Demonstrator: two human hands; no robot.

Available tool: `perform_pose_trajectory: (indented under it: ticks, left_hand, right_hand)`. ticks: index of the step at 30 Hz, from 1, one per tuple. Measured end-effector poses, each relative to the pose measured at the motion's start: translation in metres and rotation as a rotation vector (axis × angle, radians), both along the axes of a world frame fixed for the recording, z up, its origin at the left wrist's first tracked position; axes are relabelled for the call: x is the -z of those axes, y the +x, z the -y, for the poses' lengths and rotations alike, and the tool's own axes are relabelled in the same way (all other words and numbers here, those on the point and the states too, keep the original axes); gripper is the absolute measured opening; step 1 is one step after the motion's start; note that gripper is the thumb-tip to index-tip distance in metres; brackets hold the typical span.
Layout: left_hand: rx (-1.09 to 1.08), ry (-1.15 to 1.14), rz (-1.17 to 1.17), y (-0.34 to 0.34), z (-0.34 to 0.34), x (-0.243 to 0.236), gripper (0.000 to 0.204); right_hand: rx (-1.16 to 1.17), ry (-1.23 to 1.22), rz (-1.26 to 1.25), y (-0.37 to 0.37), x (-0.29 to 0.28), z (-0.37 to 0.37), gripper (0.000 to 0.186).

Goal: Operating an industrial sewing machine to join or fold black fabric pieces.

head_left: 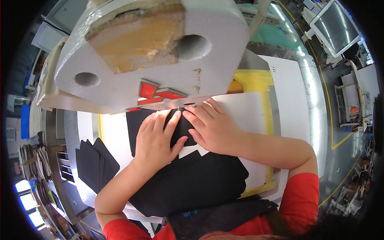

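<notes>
A flat black piece of cloth-like material (pixel 138 124) lies under the front edge of the big white machine head (pixel 160 88). My left hand (pixel 156 134) rests on it with fingers spread, the tips reaching the machine's lower edge. Beside it, my right hand (pixel 212 130) lies on the right part of the same piece, fingers stretched and slightly apart. Its fingertips come close to small metal parts under the head. Neither hand grips anything that I can see. The head hides the far part of the piece.
Nearer to me is a pile of black pieces (pixel 192 180), with a fanned stack of black pieces (pixel 96 162) at the left. White sheeting (pixel 248 116) edged with yellow tape (pixel 270 120) covers the worktop. A monitor (pixel 335 27) stands far right; shelves (pixel 40 188) line the left.
</notes>
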State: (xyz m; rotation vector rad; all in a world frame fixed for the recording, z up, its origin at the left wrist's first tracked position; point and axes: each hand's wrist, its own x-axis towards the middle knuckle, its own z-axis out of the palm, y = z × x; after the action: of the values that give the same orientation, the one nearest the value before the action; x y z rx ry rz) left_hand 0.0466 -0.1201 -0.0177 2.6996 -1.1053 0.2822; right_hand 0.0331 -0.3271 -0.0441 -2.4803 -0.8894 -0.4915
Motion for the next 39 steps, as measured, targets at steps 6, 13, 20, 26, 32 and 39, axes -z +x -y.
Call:
perform_pose_trajectory:
  ticks: [6,13,20,26,32,39]
  left_hand:
    - [0.005,-0.023,-0.062,-0.004,-0.005,-0.004,0.058]
    - [-0.012,-0.256,-0.035,-0.033,-0.028,-0.023,0.015]
    - [-0.443,-0.084,0.117,-0.05,-0.115,-0.037,0.027]
    - [-0.616,-0.017,0.001,-0.058,-0.187,-0.025,0.042]
    - [-0.297,-0.109,-0.059,-0.037,-0.197,-0.034,0.038]
    - [0.103,-0.224,-0.306,-0.016,-0.167,-0.024,0.033]
  right_hand:
    - [-0.106,0.014,0.018,-0.001,0.003,0.004,0.035]
    - [-0.251,-0.056,-0.01,-0.017,-0.011,-0.043,0.039]
    - [-0.226,-0.583,0.143,-0.017,-0.03,-0.075,0.043]
    - [-0.091,-0.437,0.311,-0.008,-0.005,-0.089,0.036]
    - [0.012,-0.379,0.32,-0.018,-0.007,-0.091,0.029]
    - [0.098,-0.345,0.267,-0.029,-0.002,-0.092,0.035]
